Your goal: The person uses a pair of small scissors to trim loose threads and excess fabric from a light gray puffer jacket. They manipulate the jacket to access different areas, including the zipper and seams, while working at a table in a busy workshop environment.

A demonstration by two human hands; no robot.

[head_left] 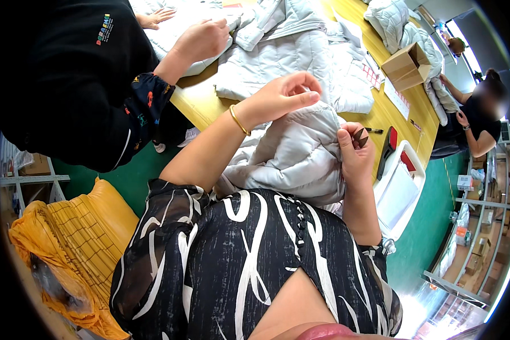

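A pale grey quilted padded jacket (300,150) lies bunched against my front, partly over the table edge. My left hand (283,97), a gold bangle on its wrist, is raised just above the jacket's upper edge. Its thumb and fingers are curled together; whatever may be between them is too small to make out. My right hand (357,152) is closed at the jacket's right edge, with the thumb against the fabric. Dark pointed thread snips (360,136) stick out from its fingers, their handle hidden in the palm.
More pale padded jackets (277,65) cover the wooden table (201,105). To the right are a pen (374,130), a red-and-black tool (387,150), a white tray (416,190) and an open carton (402,71). One person works close on the left, another at far right. Yellow sacks (90,226) lie lower left.
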